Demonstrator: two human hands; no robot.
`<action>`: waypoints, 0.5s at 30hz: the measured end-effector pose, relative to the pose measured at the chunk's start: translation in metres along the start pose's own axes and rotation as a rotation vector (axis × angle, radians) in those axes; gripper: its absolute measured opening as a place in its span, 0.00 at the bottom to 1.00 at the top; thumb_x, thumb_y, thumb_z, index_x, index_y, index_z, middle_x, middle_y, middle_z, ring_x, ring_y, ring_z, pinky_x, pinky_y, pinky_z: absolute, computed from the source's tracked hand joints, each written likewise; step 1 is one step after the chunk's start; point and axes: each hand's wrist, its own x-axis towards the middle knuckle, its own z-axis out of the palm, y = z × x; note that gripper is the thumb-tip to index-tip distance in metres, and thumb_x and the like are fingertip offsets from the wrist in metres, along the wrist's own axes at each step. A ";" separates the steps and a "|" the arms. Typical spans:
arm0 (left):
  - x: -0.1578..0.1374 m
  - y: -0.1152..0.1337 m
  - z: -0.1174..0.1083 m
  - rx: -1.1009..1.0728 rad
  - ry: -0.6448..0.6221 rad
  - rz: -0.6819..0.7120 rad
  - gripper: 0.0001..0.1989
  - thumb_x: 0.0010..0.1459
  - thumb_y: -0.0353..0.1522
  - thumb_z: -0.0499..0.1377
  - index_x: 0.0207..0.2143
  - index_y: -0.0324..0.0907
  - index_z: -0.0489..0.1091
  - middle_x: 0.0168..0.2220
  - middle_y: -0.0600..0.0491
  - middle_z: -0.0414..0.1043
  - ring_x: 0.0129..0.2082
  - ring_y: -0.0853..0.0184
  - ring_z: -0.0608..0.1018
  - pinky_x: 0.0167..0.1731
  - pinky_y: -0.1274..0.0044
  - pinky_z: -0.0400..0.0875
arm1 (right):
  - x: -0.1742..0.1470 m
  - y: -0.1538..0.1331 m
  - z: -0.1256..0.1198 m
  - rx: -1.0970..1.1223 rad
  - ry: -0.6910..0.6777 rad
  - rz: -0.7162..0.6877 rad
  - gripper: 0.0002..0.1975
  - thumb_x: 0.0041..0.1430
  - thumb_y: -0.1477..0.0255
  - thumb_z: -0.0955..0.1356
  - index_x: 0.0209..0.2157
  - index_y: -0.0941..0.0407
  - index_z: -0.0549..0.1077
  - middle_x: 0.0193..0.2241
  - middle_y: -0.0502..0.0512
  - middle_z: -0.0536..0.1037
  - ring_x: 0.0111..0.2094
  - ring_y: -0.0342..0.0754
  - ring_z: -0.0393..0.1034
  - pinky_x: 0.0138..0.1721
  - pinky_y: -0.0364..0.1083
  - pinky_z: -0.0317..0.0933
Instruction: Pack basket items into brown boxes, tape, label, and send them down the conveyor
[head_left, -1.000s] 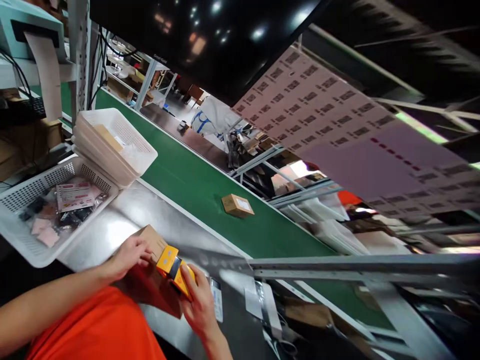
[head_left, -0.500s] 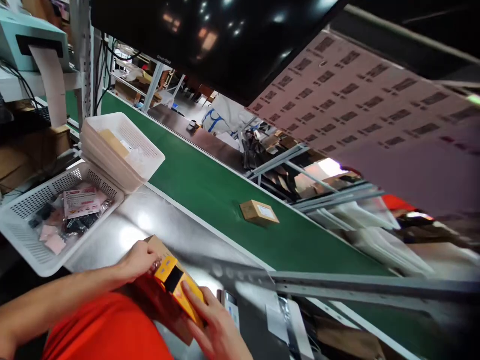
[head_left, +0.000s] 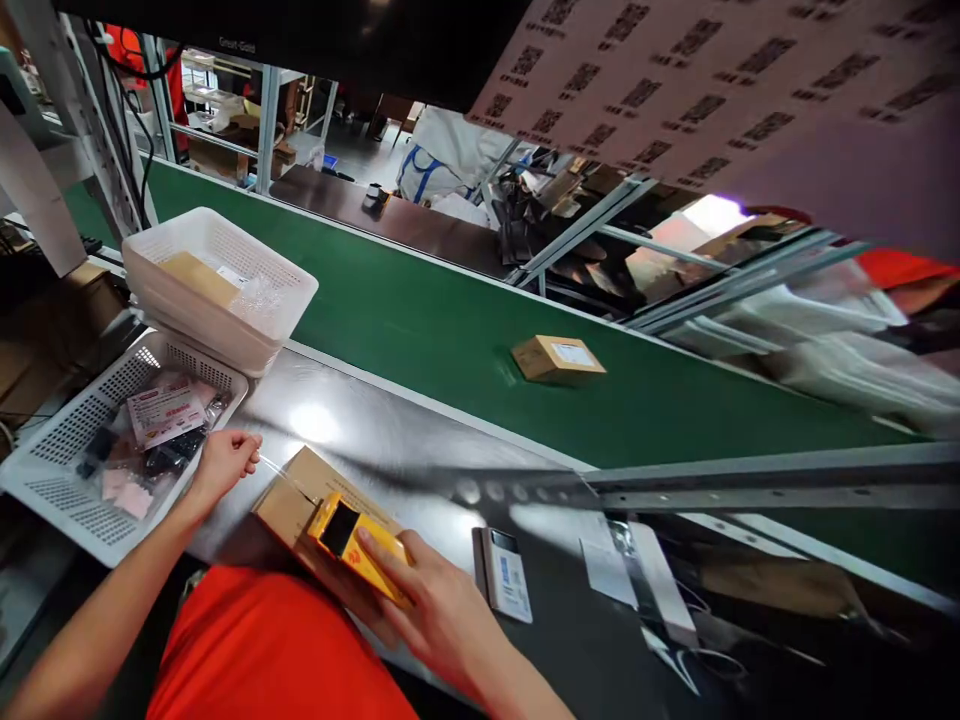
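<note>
A yellow tool [head_left: 367,560] is resting against a cardboard box [head_left: 300,485] on the metal desk [head_left: 360,415], my distant feed is showing, the right hand [head_left: 442,605] wrapping it. The left hand [head_left: 223,465] — at the tool half a second ago — is now standing off toward the white basket [head_left: 64,435], fingertips pinching a thin clear strip [head_left: 283,472]; I am judging that the strip is being drawn out. Beyond, a carton [head_left: 555,360] is sitting on the green belt [head_left: 420,330].

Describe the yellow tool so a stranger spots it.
Find the green conveyor belt, then the metal bench on its near side. Over the cardboard box there, the right hand grips the yellow tool: bright, with a black patch, unlike the brown box.
</note>
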 end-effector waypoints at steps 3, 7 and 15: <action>0.007 -0.008 -0.008 0.003 0.057 0.041 0.21 0.47 0.51 0.65 0.27 0.41 0.73 0.22 0.54 0.73 0.19 0.69 0.73 0.20 0.78 0.63 | 0.011 -0.006 0.001 0.005 -0.007 0.009 0.33 0.60 0.68 0.68 0.68 0.43 0.68 0.45 0.60 0.79 0.39 0.54 0.75 0.37 0.48 0.72; 0.019 -0.024 -0.014 0.003 0.102 0.041 0.24 0.48 0.54 0.64 0.28 0.41 0.71 0.23 0.55 0.71 0.19 0.71 0.71 0.21 0.79 0.64 | 0.029 -0.018 0.003 -0.021 -0.019 0.024 0.32 0.61 0.68 0.69 0.67 0.45 0.69 0.44 0.60 0.77 0.39 0.54 0.74 0.38 0.48 0.70; 0.021 -0.059 0.007 0.141 -0.033 0.057 0.25 0.53 0.55 0.60 0.27 0.41 0.72 0.28 0.49 0.75 0.30 0.61 0.78 0.32 0.72 0.73 | 0.049 -0.032 0.005 -0.024 -0.003 0.078 0.30 0.61 0.69 0.70 0.66 0.44 0.71 0.46 0.60 0.78 0.38 0.53 0.73 0.36 0.47 0.67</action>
